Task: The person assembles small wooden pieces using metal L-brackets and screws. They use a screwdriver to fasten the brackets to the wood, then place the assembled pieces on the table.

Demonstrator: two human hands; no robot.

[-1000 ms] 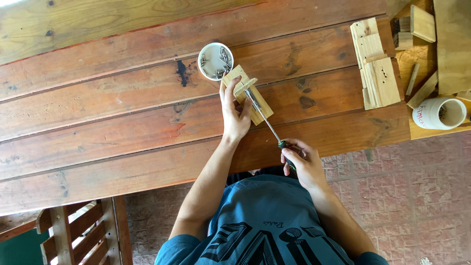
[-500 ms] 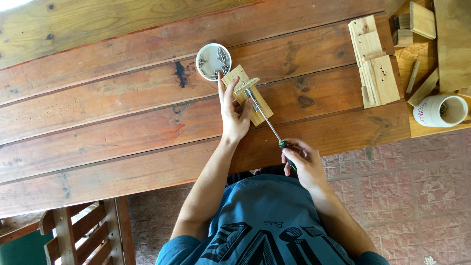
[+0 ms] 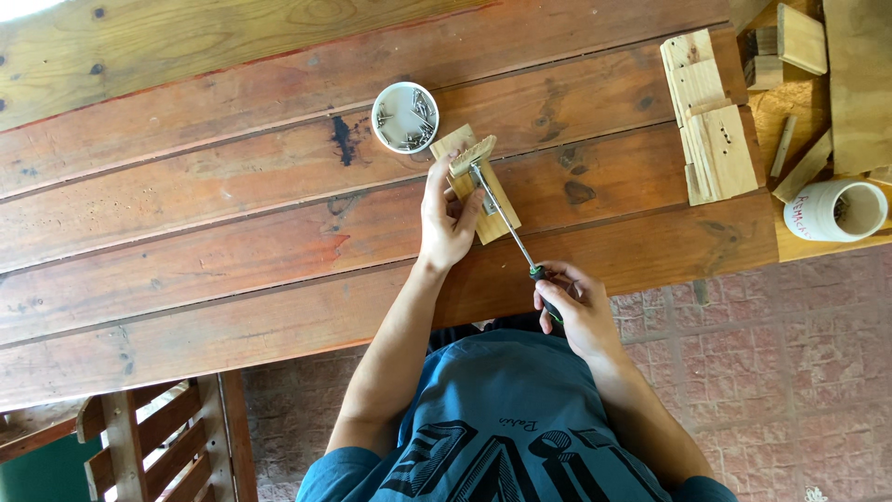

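Head view: just right of frame centre, the left hand [image 3: 446, 218] lies flat, fingers spread and pressed over a small wooden block assembly [image 3: 476, 181] on the plank table [image 3: 186, 232]. The right hand [image 3: 571, 311], lower centre-right, is curled shut around a green-handled screwdriver [image 3: 511, 232], whose tip meets the bracket on the block. Judged step: driving a screw. The next move calls for steady downward pressure and an aligned shaft. A white cup of screws [image 3: 405, 117] sits just beside the block, upper centre.
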